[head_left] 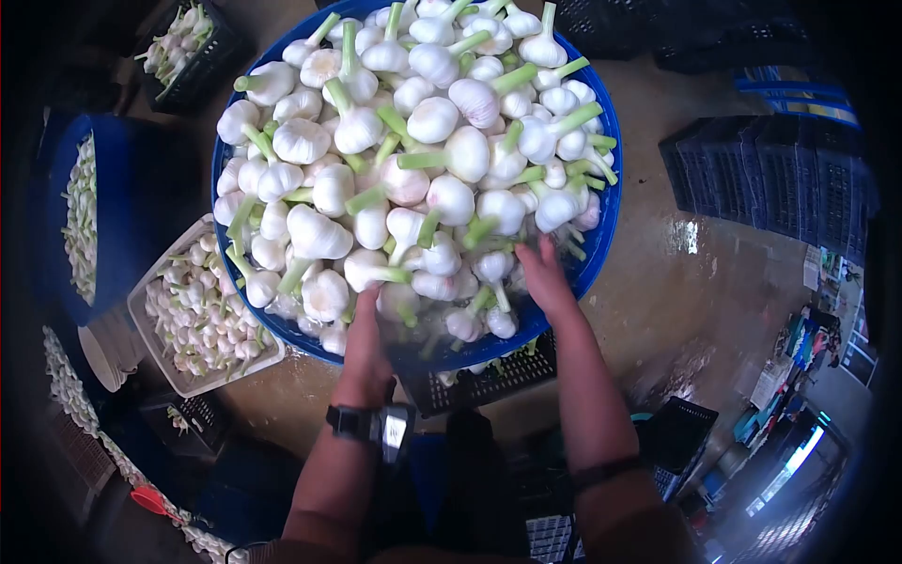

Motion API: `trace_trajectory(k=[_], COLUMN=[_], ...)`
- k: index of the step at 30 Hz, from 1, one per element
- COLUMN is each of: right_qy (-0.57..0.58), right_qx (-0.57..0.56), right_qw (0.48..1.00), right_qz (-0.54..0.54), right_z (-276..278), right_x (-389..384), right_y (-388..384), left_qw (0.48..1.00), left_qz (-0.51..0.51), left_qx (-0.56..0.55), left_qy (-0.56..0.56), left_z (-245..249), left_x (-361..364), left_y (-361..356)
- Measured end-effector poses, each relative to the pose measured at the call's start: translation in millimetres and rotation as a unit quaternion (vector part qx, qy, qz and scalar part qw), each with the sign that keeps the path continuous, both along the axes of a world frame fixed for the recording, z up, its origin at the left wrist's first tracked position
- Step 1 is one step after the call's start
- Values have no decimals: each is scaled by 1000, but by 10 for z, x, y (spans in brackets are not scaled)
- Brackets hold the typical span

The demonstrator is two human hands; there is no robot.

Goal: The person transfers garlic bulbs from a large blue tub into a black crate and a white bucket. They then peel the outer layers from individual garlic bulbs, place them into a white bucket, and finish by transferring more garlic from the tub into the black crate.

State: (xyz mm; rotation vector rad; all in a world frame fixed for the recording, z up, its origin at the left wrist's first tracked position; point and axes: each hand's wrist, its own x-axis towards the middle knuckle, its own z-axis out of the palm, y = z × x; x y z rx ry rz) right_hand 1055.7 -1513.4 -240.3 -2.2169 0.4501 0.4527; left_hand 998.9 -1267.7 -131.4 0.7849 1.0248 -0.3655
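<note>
A big round blue tub (613,202) is heaped with white garlic bulbs (434,119) that have short green stems. Water shows at the near side of the tub, among the bulbs. My left hand (367,343) is at the near left edge, its thumb stretched up beside a bulb and its other fingers mostly hidden. On the near right, my right hand (545,273) reaches in among the bulbs, thumb and fingers apart, fingertips partly hidden. Neither hand visibly grips a bulb. A dark watch (355,422) is on my left wrist.
Left of the tub stand a pale crate (272,361) of smaller garlic and another blue tub (117,221) with garlic. A black crate (489,383) sits under the near rim. Dark stacked crates (761,174) stand at right on the wet floor (648,301).
</note>
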Motion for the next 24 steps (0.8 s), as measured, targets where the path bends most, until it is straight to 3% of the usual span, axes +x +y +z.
trace_trajectory(k=[1,3,5,6,7,9,10,11,13,14,18,21,23,24], right_qy=[-2,164,210,242,267,311,358,360,356,340,344,378,407,399], right_qx=[1,146,192,239,285,244,145,143,166,231,199,300,294,295], right_qw=[1000,956,946,934,919,918,922,922,920,912,913,869,861,862], right_qz=[-1,-194,-157,-113,-62,2,11,11,7,-8,-91,-108,-80,-105], right_z=[44,217,27,-30,-87,478,574,633,683,367,60,33,264,279], right_x=[132,305,237,266,350,494,525,515,471,419,386,431,473,419], right_y=[84,257,106,11,-39,99,106,112,106,-41,-45,-69,-43,-55], left_qw=[999,996,993,953,952,961,967,966,971,973,988,976,970,964], left_qz=[-26,-51,-65,-219,-216,-245,-126,-125,-135,-76,-22,-50,-114,-188], left_qx=[-30,-58,-88,106,108,-101,-212,-214,-83,-173,-152,-205,-215,-144], left_qy=[20,45,-38,-179,-188,-79,-70,-69,-177,-130,-17,47,-23,-119], left_z=[-111,-376,-574,-425,-505,-760,-706,-722,-775,-413,-614,-700,-827,-661], left_x=[32,-12,-139,-130,-93,-37,-45,-114,-258,-47,102,46,-146,-102], left_y=[66,134,101,28,58,93,-26,-124,-306,-340,-362,-262,-190,-210])
